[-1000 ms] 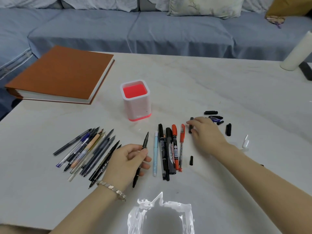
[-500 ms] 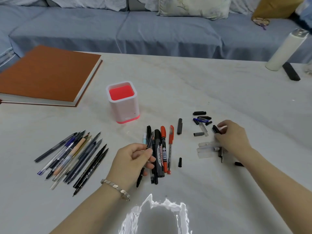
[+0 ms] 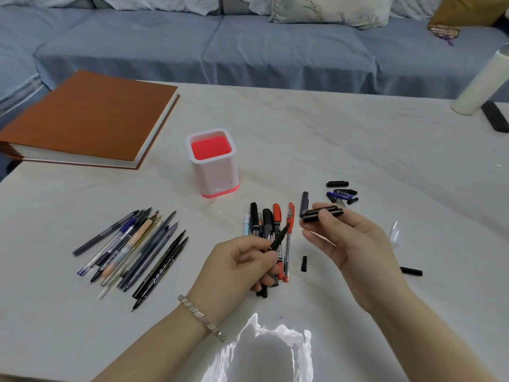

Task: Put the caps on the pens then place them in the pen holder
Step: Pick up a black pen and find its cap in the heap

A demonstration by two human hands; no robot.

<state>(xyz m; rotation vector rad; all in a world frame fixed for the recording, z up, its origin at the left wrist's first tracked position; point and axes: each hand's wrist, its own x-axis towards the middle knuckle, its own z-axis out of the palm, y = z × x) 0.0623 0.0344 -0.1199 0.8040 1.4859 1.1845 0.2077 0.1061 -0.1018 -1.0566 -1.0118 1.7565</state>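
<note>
- Pinched in the grip of the left hand (image 3: 242, 267), an uncapped black pen (image 3: 278, 238) points its tip up and to the right, towards the other hand.
- Right hand (image 3: 349, 244), raised above the worktop (image 3: 358, 139), holds a black cap (image 3: 322, 212) crosswise between thumb and fingertips. Whether that grip carries one cap or two cannot be told. Cap and pen tip are near but apart.
- Pen holder (image 3: 214, 172), white with a red inside, stands upright beyond the hands and shows no pen in it.
- At left, a fanned pile of uncapped pens (image 3: 129, 255) lies on the worktop. Beside the left hand lies a row of markers (image 3: 271, 224), their far ends capped.
- Loose caps (image 3: 341, 193) cluster beyond the right hand, and a short black cap (image 3: 303, 263) lies between the hands.
- By this showing the job is in its early part: one capping is in hand, nothing is stowed, and the left pile awaits caps.
</note>
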